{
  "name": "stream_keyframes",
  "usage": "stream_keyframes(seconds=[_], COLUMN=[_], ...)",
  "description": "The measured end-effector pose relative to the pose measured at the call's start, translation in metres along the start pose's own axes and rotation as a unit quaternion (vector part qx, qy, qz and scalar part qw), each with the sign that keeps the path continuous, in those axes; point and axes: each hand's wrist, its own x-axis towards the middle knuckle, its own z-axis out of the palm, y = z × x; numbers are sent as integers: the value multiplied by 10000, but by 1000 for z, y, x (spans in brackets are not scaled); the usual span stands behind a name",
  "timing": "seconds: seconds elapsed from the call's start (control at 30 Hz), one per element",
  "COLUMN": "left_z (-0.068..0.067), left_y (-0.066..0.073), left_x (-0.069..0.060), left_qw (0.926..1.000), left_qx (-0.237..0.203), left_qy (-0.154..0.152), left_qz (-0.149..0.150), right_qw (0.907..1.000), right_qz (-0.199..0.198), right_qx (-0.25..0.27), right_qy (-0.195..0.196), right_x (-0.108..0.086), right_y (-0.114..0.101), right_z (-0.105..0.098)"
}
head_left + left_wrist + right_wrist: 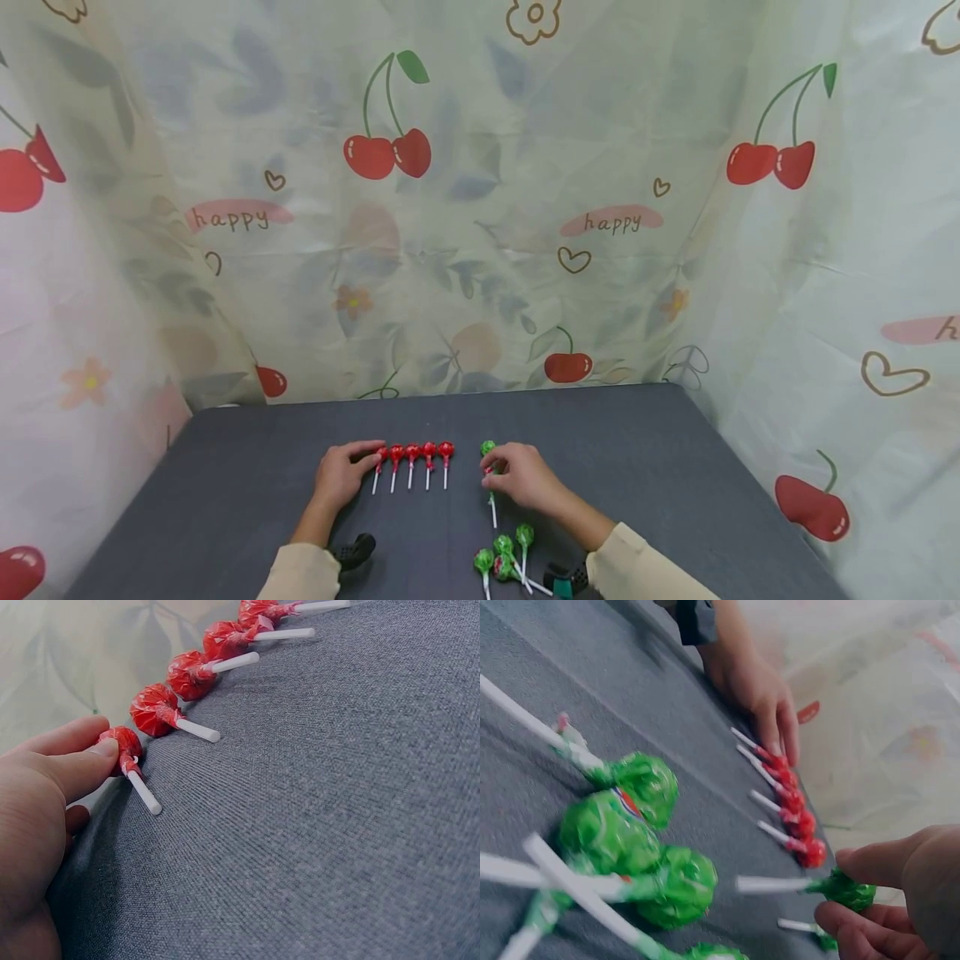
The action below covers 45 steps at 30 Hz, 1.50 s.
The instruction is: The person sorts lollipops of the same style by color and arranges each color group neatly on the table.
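Red-wrapped lollipops with white sticks form a row on the table (600, 467), sticks toward me. At its left end my left hand (341, 477) pinches the head of the outermost red lollipop (129, 747) between thumb and fingers. To the right of the row, my right hand (525, 477) pinches a green lollipop (849, 891) by its wrapped head, with the stick free. Another green lollipop (826, 939) lies just beyond that hand, partly hidden by the fingers. Closer to me is a loose pile of several green lollipops (607, 832), sticks crossing.
A dark grey cloth covers the table. Patterned curtains (465, 250) with cherries hang at the back and on both sides. Each wrist wears a dark strapped device (354, 552).
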Motion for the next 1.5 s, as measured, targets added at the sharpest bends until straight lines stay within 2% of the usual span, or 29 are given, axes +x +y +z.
stream_keyframes(seconds=[0.23,0.43,0.73,0.93,1.1,1.5], left_z=[1,1,-1,0,0,0], left_y=[0,0,-3,-2,-1,-1], left_x=[0,0,0,1,1,1], left_qw=[10000,10000,9999,10000,10000,9999], left_qx=[-4,-27,49,55,68,74], left_qy=[3,26,-40,-46,-32,-35], left_qz=[20,18,79,68,38,110], right_qw=[9989,9970,9952,9938,9933,9917], right_qz=[173,394,691,852,796,919], right_qx=[159,374,-107,-216,-259,-200], right_qy=[403,543,682,683,798,875], right_x=[2,9,26,35,40,43], right_y=[16,33,53,59,61,61], right_z=[-6,-8,-6,-3,1,5])
